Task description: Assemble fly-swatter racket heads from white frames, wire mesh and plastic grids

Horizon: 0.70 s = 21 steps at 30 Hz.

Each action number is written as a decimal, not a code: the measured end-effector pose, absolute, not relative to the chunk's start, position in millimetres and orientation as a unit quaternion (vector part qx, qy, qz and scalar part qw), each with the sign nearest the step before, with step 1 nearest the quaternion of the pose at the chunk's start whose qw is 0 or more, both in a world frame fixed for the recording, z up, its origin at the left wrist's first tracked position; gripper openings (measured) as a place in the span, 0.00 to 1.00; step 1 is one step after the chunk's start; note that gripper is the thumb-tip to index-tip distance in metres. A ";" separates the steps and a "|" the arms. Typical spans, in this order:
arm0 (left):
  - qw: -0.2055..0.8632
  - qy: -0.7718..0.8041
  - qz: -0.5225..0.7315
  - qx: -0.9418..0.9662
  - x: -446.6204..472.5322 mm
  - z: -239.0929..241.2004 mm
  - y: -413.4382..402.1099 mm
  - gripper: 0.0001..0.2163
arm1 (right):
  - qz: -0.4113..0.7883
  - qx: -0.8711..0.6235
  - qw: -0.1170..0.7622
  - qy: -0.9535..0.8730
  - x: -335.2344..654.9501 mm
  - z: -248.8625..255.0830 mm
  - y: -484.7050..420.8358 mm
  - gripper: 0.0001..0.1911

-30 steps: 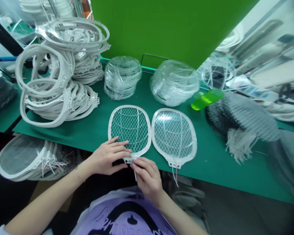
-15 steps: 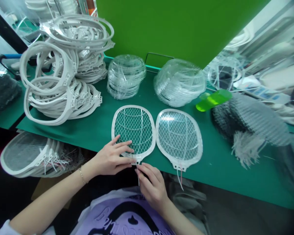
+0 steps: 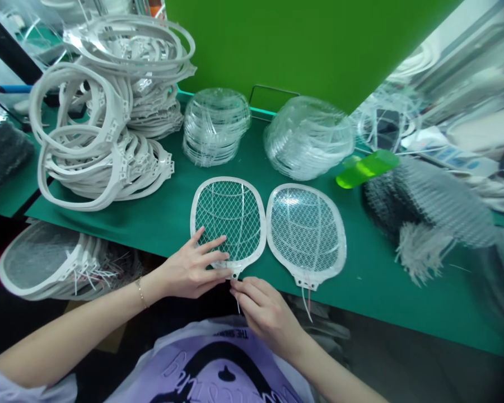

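Flat on the green tabletop lies a white racket-shaped frame with wire mesh (image 3: 229, 218), its narrow neck toward me. My left hand (image 3: 197, 267) rests over its lower left, fingers spread across the mesh and rim. At the neck, my right hand (image 3: 258, 305) pinches a thin white wire (image 3: 238, 307) that hangs below the fingertips; the exact grip is partly hidden. Touching this frame on its right is a second mesh racket frame (image 3: 306, 232), with a white and a pink wire hanging from its neck over the table edge.
White oval frames (image 3: 105, 162) are piled at the left. Two stacks of clear plastic rings (image 3: 216, 129) stand behind the rackets. A bright green piece (image 3: 367, 169) and a heap of mesh sheets (image 3: 441, 201) lie at the right. Wired racket heads (image 3: 46, 257) sit below the table edge, left.
The view has shifted slightly. My right hand stays at the racket neck, its forearm angled farther out to the right. My left hand keeps its place on the mesh.
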<state>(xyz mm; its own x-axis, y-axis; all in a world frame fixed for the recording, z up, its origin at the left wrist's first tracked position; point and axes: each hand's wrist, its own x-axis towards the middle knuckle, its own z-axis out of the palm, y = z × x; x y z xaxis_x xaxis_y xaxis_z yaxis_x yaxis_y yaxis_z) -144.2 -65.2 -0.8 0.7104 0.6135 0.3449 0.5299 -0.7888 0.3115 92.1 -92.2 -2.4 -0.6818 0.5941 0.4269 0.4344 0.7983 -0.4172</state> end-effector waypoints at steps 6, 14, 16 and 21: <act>0.094 0.302 0.226 0.921 -146.6 -0.3 -63.8 0.09 | 0.168 -0.243 0.219 -0.930 93.4 9.0 -79.4 0.14; 0.145 0.319 0.234 0.907 -144.8 2.8 -64.1 0.08 | 0.118 -0.259 0.231 -0.930 93.3 6.5 -94.4 0.13; 0.163 0.322 0.222 0.906 -146.2 7.1 -66.8 0.10 | 0.135 -0.273 0.212 -0.929 98.9 24.5 -98.4 0.13; 0.200 0.409 0.320 0.831 -159.4 19.4 -91.5 0.26 | 0.253 -0.352 0.304 -0.848 79.9 65.6 -85.4 0.10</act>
<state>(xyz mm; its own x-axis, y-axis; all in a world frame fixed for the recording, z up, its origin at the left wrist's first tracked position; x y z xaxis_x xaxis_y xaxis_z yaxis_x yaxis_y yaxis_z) -159.4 -91.5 19.4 0.4599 0.8080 0.3682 0.5511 -0.5849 0.5952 79.9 -85.4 65.6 -0.5678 0.7505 0.3381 0.4428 0.6248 -0.6431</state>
